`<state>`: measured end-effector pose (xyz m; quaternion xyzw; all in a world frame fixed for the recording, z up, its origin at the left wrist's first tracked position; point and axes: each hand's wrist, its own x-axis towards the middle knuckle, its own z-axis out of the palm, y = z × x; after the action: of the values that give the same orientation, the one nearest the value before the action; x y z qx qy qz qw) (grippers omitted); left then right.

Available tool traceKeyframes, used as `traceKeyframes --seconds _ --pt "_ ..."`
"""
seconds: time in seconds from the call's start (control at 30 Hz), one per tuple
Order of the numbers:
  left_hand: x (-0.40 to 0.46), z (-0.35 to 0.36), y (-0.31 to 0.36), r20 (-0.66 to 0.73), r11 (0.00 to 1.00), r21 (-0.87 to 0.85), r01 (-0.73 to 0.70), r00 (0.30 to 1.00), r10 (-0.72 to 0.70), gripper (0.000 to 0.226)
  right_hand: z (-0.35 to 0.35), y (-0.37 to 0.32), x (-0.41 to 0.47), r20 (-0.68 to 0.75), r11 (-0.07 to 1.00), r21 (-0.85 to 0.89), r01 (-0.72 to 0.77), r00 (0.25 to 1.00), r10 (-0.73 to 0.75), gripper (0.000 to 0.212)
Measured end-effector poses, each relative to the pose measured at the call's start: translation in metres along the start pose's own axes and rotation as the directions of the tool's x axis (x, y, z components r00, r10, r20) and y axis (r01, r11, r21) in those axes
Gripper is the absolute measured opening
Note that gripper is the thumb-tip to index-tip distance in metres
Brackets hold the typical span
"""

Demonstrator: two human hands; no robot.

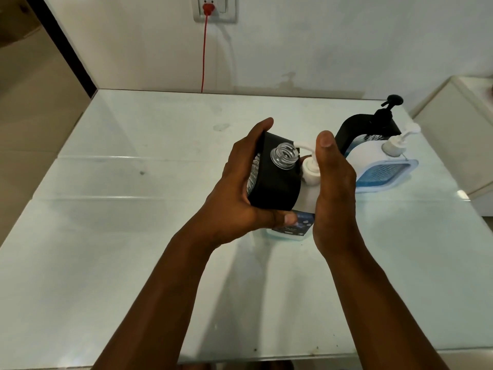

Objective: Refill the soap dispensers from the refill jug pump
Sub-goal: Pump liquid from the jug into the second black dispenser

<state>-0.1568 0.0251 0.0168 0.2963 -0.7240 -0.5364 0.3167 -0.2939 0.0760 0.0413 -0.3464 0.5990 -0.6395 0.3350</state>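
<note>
Soap dispensers sat on a pale glossy table, and the account runs from the left. At the far left, a doorway with a dark frame opened beside the white wall. A red plug sat in a wall socket, its red cord hanging down to the far edge of the table.

Near the middle, the left hand gripped a black dispenser, fingers curled over its far side and thumb under its near side. This dispenser was tilted, its pump off and its clear threaded neck open toward the camera. A perforated panel showed on its left face.

Touching it on the right stood a white refill bottle with a white pump, whose spout reached left to the open neck. Its blue base rested on the table. The right hand wrapped around this bottle's right side, thumb raised beside the pump head.

Farther right and farther away stood a second black dispenser with a black pump. Just in front of it sat a white and blue dispenser with its own white pump. At the far right edge stood a white cabinet.
</note>
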Motion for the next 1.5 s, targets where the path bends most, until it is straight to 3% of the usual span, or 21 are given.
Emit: traceKeyframes --seconds 0.1,0.27,0.4,0.5,0.57,0.63,0.77,0.9,1.07,1.23,1.33,1.5 --pt "0.000 0.000 -0.001 0.004 1.000 -0.003 -0.012 1.000 0.012 0.129 -0.005 0.006 -0.001 -0.051 0.999 -0.032 0.032 0.998 -0.034 0.017" --pt "0.001 -0.001 -0.004 0.007 1.000 0.010 -0.010 1.000 0.010 0.129 -0.004 0.007 -0.002 -0.161 0.993 -0.049 0.104 0.981 -0.111 0.022" --pt "0.000 0.000 -0.006 0.005 1.000 0.005 -0.001 1.000 0.001 0.131 -0.003 0.005 -0.002 -0.137 0.999 0.010 0.038 0.990 -0.036 0.030" --pt "0.000 0.001 -0.005 0.007 1.000 0.003 -0.002 1.000 0.002 0.133 0.002 -0.002 -0.005 -0.099 1.000 0.000 0.024 0.995 -0.024 0.072" --pt "0.001 0.002 -0.005 0.006 1.000 0.002 -0.004 1.000 0.004 0.133 0.002 -0.002 -0.004 -0.086 1.000 -0.013 0.023 0.996 -0.024 0.085" --pt "0.001 0.002 -0.006 0.007 1.000 -0.003 -0.013 1.000 0.013 0.131 0.000 -0.001 -0.003 -0.076 1.000 0.019 -0.017 0.997 0.019 0.083" --pt "0.002 0.001 -0.010 0.019 1.000 -0.008 -0.016 1.000 0.016 0.132 -0.004 0.002 -0.004 -0.160 0.995 -0.015 0.100 0.982 -0.101 0.022" --pt "0.000 0.000 -0.009 0.015 1.000 -0.021 -0.009 1.000 0.010 0.132 0.000 0.002 -0.003 -0.180 0.983 -0.113 0.147 0.970 -0.165 0.025" --pt "-0.001 -0.001 -0.009 0.020 1.000 0.007 -0.006 1.000 0.006 0.128 0.005 -0.003 -0.008 -0.120 0.999 -0.012 0.031 0.992 -0.032 0.023" --pt "-0.001 -0.003 -0.011 0.015 1.000 0.000 -0.009 1.000 0.009 0.131 0.001 -0.001 -0.004 -0.083 0.998 -0.026 0.051 0.995 -0.053 0.042" --pt "-0.001 -0.002 -0.010 0.022 1.000 -0.023 -0.014 1.000 0.015 0.131 -0.003 0.004 -0.004 -0.125 0.987 -0.045 0.153 0.980 -0.157 0.034" --pt "-0.002 -0.003 -0.011 0.020 0.999 -0.032 -0.017 1.000 0.017 0.131 -0.002 0.008 0.000 -0.149 0.979 -0.130 0.157 0.973 -0.176 0.026"
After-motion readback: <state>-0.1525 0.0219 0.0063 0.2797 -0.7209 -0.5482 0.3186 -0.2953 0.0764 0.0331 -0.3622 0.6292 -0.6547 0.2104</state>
